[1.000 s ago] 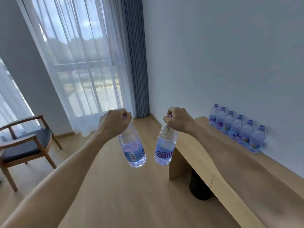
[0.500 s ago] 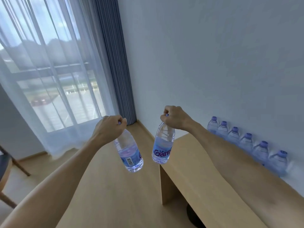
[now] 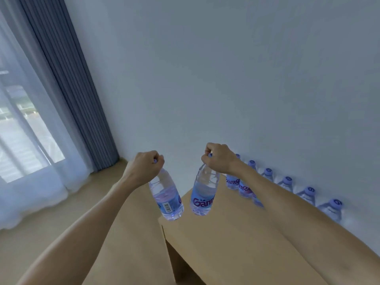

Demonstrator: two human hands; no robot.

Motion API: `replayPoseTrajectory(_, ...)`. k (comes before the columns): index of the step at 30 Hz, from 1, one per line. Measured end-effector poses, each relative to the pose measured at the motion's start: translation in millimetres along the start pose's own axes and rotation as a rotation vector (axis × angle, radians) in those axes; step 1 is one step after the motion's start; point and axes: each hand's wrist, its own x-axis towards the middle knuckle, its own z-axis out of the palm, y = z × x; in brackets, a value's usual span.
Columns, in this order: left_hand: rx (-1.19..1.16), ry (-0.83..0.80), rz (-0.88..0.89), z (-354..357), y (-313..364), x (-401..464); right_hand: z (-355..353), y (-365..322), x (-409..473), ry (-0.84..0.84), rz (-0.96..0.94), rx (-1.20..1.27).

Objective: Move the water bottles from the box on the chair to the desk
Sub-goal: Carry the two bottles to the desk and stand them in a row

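Note:
My left hand [image 3: 144,167] grips the cap of a clear water bottle [image 3: 167,199] that hangs tilted, its base just off the desk's left end. My right hand [image 3: 220,159] holds a second bottle [image 3: 203,194] by its purple cap; it hangs over the near left corner of the wooden desk [image 3: 226,243]. Both bottles are in the air, close together. A row of several water bottles [image 3: 287,183] with purple caps stands on the desk against the wall. The chair and the box are out of view.
A white wall runs behind the desk. At left hang a grey curtain [image 3: 67,89] and a sheer white curtain [image 3: 24,140] over a window. Light wooden floor [image 3: 61,227] lies left of the desk.
The view has swung right and closer to the desk; the chair has left the frame. Both hands carried their bottles toward the desk's corner, and the right bottle now hangs over its top.

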Motion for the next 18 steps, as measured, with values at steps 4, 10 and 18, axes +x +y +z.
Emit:
replayPoseTrajectory(4, -0.064, -0.127, 0.098, 48, -7, 66, -1, 38, 29, 0.048, 0.109, -0.013)
replayPoseTrajectory(10, -0.163, -0.359, 0.298, 114, -8, 137, 1, 80, 47, 0.104, 0.346, -0.039)
replayPoseTrajectory(18, -0.216, -0.556, 0.496, 197, 11, 167, 25, 126, 4, 0.242, 0.622, -0.037)
